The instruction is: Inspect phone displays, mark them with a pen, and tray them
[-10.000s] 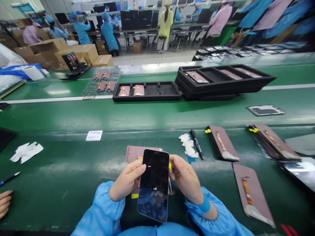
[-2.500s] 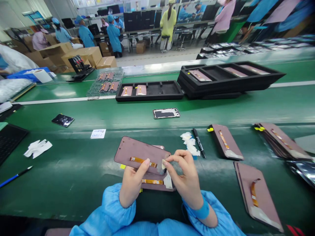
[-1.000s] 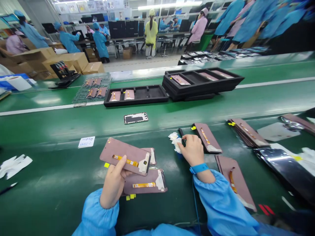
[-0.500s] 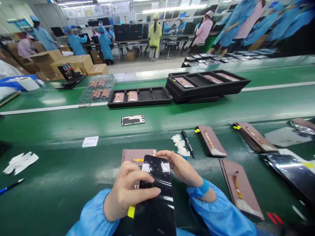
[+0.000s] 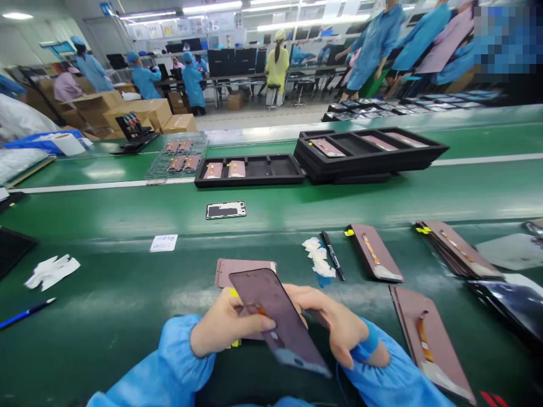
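Observation:
A phone screen panel (image 5: 282, 316) is tilted above the green work surface, its mauve-brown back and flex cable facing up. My left hand (image 5: 231, 325) grips its left edge, thumb on top. My right hand (image 5: 328, 311) is closed around the panel's upper right edge, with its fingertips partly hidden behind it. Beneath and behind the held panel lies another mauve panel (image 5: 246, 267) on the surface, partly covered. Yellow tabs show by my left hand. To the right are a stack of panels (image 5: 375, 254) and further panels (image 5: 432, 339) with flex cables.
Crumpled white pieces (image 5: 318, 257) and a black marker (image 5: 333, 255) lie ahead. Farther off are a phone frame (image 5: 225, 210), a black tray (image 5: 275, 180) and stacked trays (image 5: 369, 168). On the left are a white glove (image 5: 51, 272) and a blue pen (image 5: 27, 314). People stand beyond.
The held panel has turned over from its glossy black face to its mauve back and now slants down to the right. My right hand has moved down along it. The view has shifted slightly.

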{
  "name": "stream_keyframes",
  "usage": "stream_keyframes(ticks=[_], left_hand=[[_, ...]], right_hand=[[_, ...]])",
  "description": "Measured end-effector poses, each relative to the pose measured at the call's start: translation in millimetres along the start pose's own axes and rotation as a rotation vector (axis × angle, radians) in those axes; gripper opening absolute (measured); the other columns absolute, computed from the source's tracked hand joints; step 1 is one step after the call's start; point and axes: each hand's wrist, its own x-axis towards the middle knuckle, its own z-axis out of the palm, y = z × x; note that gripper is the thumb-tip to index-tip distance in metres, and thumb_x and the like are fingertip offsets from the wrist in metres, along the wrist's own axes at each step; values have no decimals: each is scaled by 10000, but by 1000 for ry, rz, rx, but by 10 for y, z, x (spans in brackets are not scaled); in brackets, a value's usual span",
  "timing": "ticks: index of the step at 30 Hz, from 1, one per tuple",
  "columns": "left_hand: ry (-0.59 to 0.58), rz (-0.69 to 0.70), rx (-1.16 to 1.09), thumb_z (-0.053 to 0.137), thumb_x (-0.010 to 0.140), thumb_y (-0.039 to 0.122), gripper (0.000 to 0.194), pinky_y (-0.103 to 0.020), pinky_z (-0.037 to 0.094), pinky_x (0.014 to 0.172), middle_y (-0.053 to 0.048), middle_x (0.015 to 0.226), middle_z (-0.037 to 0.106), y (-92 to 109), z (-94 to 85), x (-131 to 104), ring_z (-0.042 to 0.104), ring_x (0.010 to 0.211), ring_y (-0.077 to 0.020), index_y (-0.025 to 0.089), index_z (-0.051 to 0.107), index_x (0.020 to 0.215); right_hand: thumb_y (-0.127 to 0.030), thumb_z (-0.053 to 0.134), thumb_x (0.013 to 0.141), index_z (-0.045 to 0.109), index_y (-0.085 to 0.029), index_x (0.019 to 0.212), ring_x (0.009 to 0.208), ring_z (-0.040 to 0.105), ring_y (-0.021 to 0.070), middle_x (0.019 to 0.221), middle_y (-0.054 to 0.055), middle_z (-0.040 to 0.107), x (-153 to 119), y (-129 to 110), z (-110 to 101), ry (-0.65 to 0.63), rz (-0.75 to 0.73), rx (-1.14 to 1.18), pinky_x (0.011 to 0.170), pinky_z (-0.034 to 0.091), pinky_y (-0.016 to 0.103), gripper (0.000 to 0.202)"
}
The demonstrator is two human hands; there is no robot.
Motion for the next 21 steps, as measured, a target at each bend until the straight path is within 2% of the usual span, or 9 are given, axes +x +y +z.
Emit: stream_keyframes(ticks=[2, 4, 7, 10, 12, 14, 16, 19, 21], left_hand=[[55, -83, -39, 768, 729, 399, 279, -292, 510, 699, -42, 878, 658, 14, 20, 70, 601, 777, -168, 167, 702, 870], [74, -55, 47, 776, 711, 364, 232, -275, 503, 703, -45, 937, 643, 16, 48, 142, 588, 815, -168, 173, 709, 825], [-70, -41, 107, 730, 747, 394, 230, -270, 505, 653, -61, 941, 654, -8, 51, 291, 605, 800, -175, 172, 723, 808], [-232, -18, 192, 762, 707, 431, 431, -297, 525, 719, -69, 997, 677, -64, -128, 560, 647, 858, -203, 187, 691, 1055], [-184, 2, 384, 737, 725, 451, 570, -318, 510, 853, -73, 1123, 671, -120, -416, 817, 635, 1013, -224, 219, 609, 1230], [15, -38, 622, 710, 729, 488, 608, -342, 474, 945, -79, 1158, 670, -187, -834, 1093, 605, 1098, -240, 221, 584, 1261], [173, -67, 729, 720, 690, 511, 742, -432, 347, 1087, -145, 1335, 558, -253, -1324, 1326, 479, 1265, -311, 171, 524, 1320], [372, -160, 865, 774, 577, 523, 973, -565, 135, 1151, -218, 1478, 376, -338, -2019, 1499, 205, 1411, -431, 116, 429, 1391], [433, -230, 913, 800, 520, 487, 1060, -624, 96, 1130, -255, 1505, 311, -390, -2371, 1496, 110, 1423, -484, 84, 391, 1411]], right_hand=[[-796, 710, 519, 605, -185, 716, 1141, 561, 349, 1189, 143, 628, 31, 92, 48, 43, 57, 108, 996, 417, 463, 650], [-826, 687, 508, 667, -187, 923, 1136, 565, 348, 1160, 150, 639, 15, 234, 101, 90, 145, 199, 992, 418, 468, 763], [-802, 721, 500, 620, -205, 1169, 1027, 618, 332, 1092, 141, 659, -70, 440, 168, 114, 217, 369, 930, 460, 477, 902], [-791, 642, 634, 593, -203, 1215, 873, 643, 274, 1002, 129, 662, -142, 535, 184, 209, 205, 593, 809, 514, 439, 828], [-808, 558, 699, 606, -182, 1196, 756, 623, 225, 919, 119, 653, -147, 533, 143, 286, 154, 705, 688, 530, 369, 800], [-804, 501, 745, 617, -177, 1181, 677, 588, 185, 917, 115, 644, -123, 516, 62, 370, 84, 782, 592, 515, 313, 772], [-770, 473, 790, 620, -184, 1175, 657, 573, 168, 970, 117, 639, -95, 517, -40, 419, 48, 848, 552, 509, 293, 716], [-748, 414, 831, 613, -181, 1174, 654, 568, 164, 941, 106, 638, -72, 559, -169, 434, 40, 932, 524, 507, 283, 691], [-748, 398, 836, 608, -175, 1157, 657, 571, 165, 897, 96, 638, -59, 583, -210, 436, 31, 957, 524, 507, 279, 689]])
